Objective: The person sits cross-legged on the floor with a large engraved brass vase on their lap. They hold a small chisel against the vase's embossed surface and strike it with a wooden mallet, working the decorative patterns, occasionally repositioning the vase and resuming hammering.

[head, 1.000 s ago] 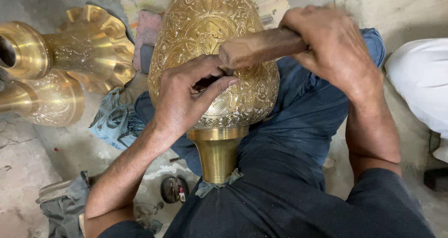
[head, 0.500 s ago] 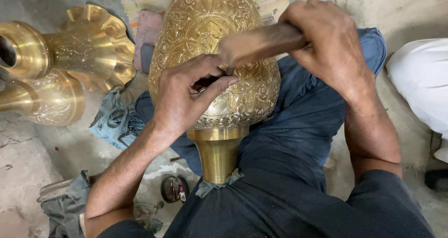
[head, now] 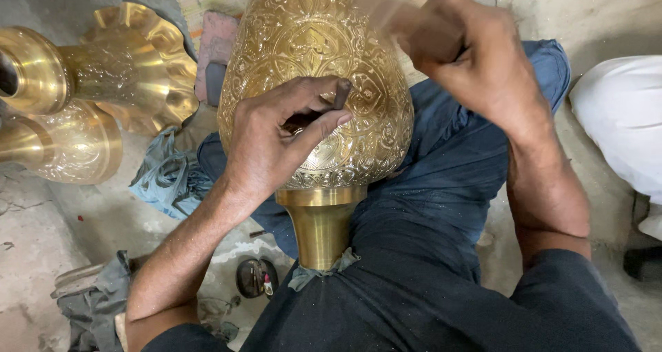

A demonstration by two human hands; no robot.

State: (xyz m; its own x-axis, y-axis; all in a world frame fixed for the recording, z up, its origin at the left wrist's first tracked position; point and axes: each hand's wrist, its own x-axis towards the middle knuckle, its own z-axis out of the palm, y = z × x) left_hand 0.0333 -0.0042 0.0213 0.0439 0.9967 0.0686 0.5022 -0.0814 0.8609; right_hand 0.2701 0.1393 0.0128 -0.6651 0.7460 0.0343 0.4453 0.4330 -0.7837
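- While the engraved brass vase (head: 314, 83) lies across the person's lap, its plain neck points toward the body, against the dark blue trousers (head: 441, 207).
- Left hand (head: 272, 142) rests on the vase's belly, fingers pinched narrow around a small dark chisel (head: 340, 94) whose tip touches the patterned brass.
- Right hand (head: 476, 55) hangs above the vase's upper right side, fingers curled tight around a blurred wooden mallet (head: 386, 14).
- Two more brass pieces (head: 89, 104) lie on the floor by the left edge, near a blue-grey rag (head: 165, 176).
- White cloth (head: 617, 117) shows at the right edge.
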